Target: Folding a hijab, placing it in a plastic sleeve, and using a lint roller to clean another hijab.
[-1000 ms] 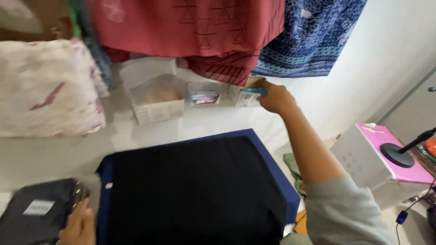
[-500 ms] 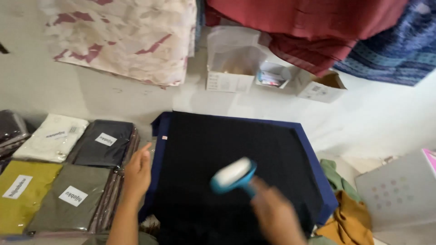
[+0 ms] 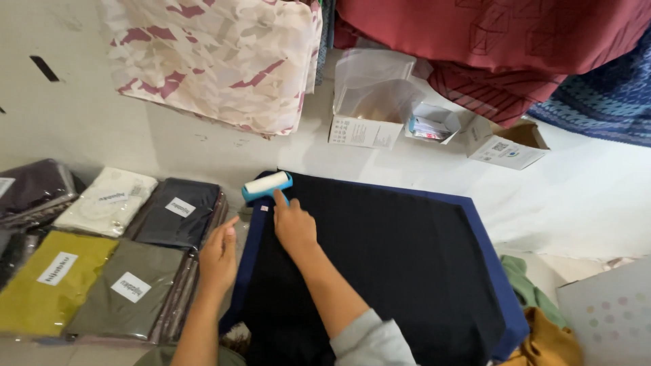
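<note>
A black garment (image 3: 386, 257) lies flat on a blue board (image 3: 485, 251) on the white floor. My right hand (image 3: 293, 222) grips the handle of a blue lint roller (image 3: 267, 186), whose white roll rests at the garment's upper left corner. My left hand (image 3: 218, 256) presses flat on the board's left edge, fingers apart.
Several bagged folded garments (image 3: 102, 257) in yellow, grey, white and dark colours lie in rows on the left. Open cardboard boxes (image 3: 369, 115) stand by the wall. Patterned and red cloths (image 3: 224, 61) hang above. Green and orange cloth (image 3: 542, 318) and a dotted box (image 3: 610, 318) lie at right.
My right hand came back from the boxes by the wall with the roller, passed over the garment's middle, and now sets it at the upper left corner. The view swung left and down.
</note>
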